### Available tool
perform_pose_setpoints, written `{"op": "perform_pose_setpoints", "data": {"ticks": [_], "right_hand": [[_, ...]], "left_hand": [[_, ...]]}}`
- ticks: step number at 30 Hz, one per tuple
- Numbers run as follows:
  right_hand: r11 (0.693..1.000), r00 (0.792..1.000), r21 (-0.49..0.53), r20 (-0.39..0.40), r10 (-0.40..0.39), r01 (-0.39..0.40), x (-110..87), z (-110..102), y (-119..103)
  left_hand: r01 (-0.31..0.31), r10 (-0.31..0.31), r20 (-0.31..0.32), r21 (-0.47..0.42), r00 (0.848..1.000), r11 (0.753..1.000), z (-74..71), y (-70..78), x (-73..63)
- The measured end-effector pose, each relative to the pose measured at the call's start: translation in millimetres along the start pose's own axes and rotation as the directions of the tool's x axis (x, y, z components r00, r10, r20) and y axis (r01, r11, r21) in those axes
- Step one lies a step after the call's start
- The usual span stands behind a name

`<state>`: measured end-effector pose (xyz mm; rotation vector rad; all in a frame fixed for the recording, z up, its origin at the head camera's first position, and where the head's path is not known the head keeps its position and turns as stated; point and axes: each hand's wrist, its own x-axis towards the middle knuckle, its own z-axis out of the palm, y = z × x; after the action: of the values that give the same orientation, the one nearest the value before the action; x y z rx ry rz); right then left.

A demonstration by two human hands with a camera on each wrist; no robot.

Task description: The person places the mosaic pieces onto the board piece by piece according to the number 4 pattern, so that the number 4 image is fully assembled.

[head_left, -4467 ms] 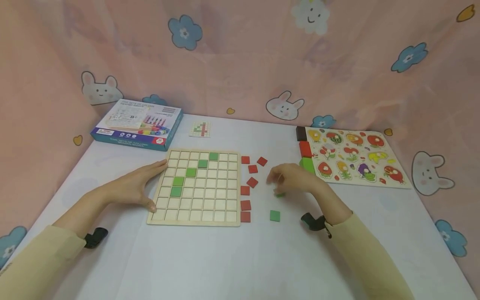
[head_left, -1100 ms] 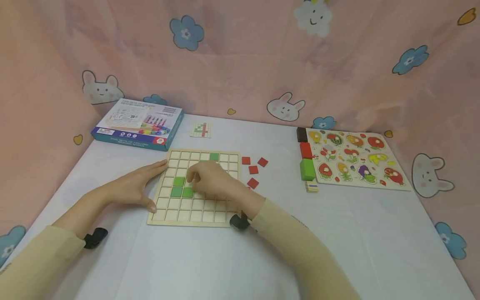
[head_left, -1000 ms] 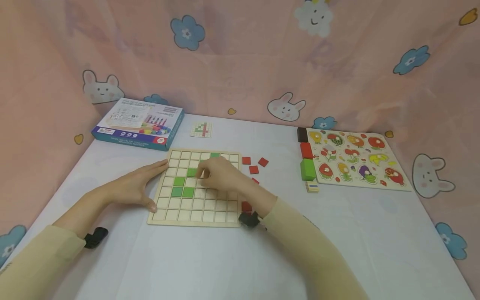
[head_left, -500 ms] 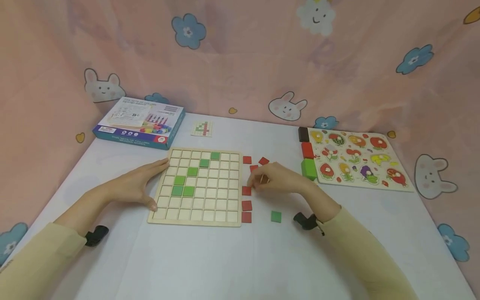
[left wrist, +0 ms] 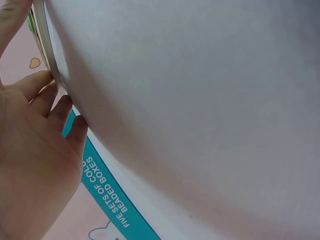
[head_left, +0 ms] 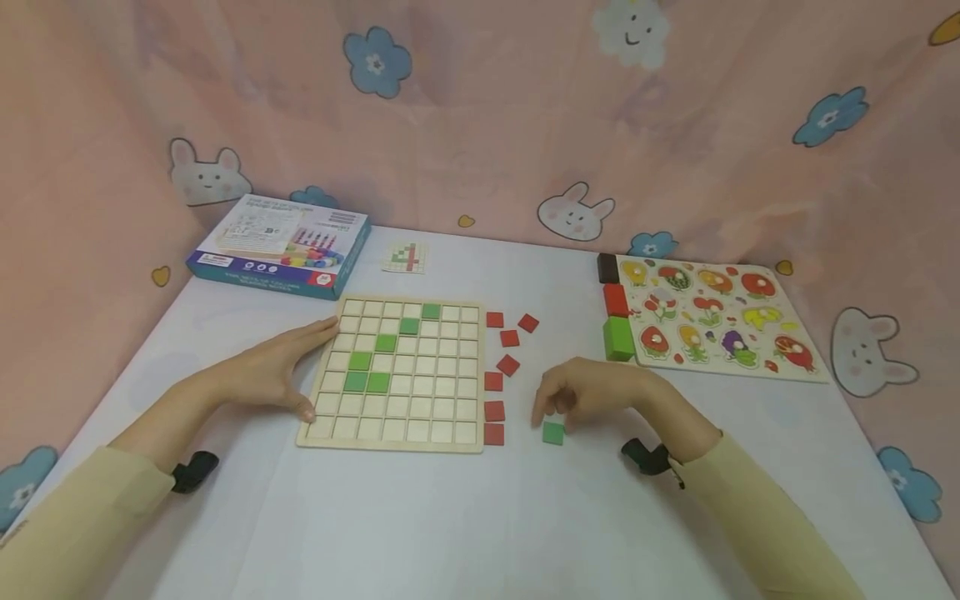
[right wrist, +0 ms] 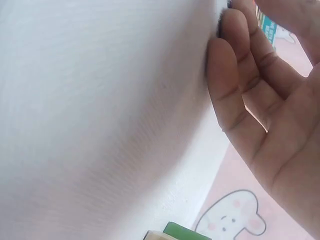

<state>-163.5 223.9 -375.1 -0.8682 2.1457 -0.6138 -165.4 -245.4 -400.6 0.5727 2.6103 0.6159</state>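
Observation:
A wooden grid board lies on the white table, with several green tiles set in its squares in a slanting line and a short row. My left hand rests at the board's left edge, fingers stretched along it and thumb at the lower corner. To the right of the board, my right hand reaches down over a loose green tile, its bent fingers on either side. The tile lies flat; contact is hard to tell. Several red tiles lie between board and right hand.
A small pattern card lies behind the board, beside a boxed bead set. At the right is a fruit puzzle board with black, red and green blocks along its left edge.
A second green tile now sits in the board's lower green row. My right hand has moved from the board, past the red tiles, to the loose green tile. The left hand has stayed put.

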Motion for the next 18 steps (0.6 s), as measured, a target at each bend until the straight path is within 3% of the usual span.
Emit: {"op": "perform_pose_setpoints", "data": {"ticks": [8, 14, 18], "right_hand": [[0.993, 0.999, -0.119, -0.028, -0.026, 0.023, 4.2, 7, -3], [0.994, 0.997, -0.098, -0.070, 0.039, -0.045, 7.8, 5, -7], [0.996, 0.994, -0.090, -0.104, 0.017, -0.027, 10.2, -1, -11]], "left_hand": [[-0.006, 0.006, 0.001, -0.002, 1.000, 1.000, 0.5, -0.5, 0.1], [-0.004, 0.004, 0.001, -0.001, 1.000, 1.000, 0.6, -0.7, 0.8], [0.001, -0.001, -0.001, 0.000, 1.000, 1.000, 0.7, 0.1, 0.7]]}}
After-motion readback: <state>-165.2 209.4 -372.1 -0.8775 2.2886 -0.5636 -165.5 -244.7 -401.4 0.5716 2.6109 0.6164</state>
